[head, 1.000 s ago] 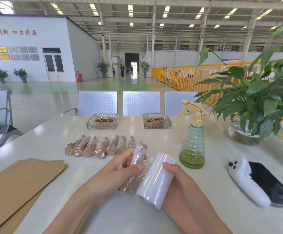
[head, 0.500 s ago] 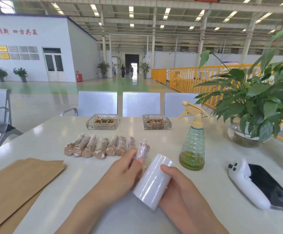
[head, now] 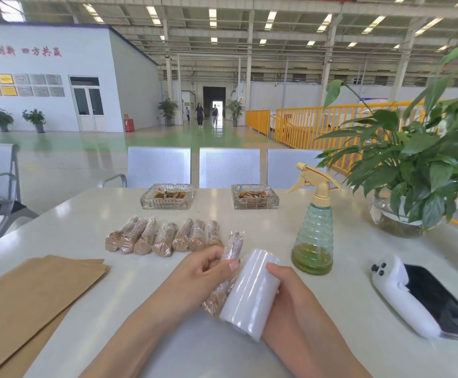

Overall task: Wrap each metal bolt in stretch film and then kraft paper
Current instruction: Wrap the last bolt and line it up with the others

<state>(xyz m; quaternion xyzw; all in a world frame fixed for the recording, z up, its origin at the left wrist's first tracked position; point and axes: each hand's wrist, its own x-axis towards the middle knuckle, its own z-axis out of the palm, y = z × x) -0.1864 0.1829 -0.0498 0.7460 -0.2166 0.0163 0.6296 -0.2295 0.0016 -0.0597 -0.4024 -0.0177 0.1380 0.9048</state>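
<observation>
My left hand (head: 200, 271) grips a rusty bolt (head: 232, 249) partly sheathed in clear film, held lengthwise just above the white table (head: 85, 227). Pressed against the bolt's right side is a white roll of stretch film (head: 249, 293), which my right hand (head: 290, 293) holds from behind with the thumb on top. Several film-wrapped bolts (head: 154, 237) lie in a row a little farther back. A stack of kraft paper sheets (head: 28, 296) lies at the near left.
Two glass ashtrays (head: 167, 196) (head: 255, 196) stand at the far edge. A green spray bottle (head: 313, 227) stands right of my hands, a potted plant (head: 413, 170) behind it. A white device and a dark phone (head: 435, 296) lie at the near right.
The bolt and the roll have been brought tight together; the loose film stretched between them a second ago is gone. My left thumb has shifted on the bolt.
</observation>
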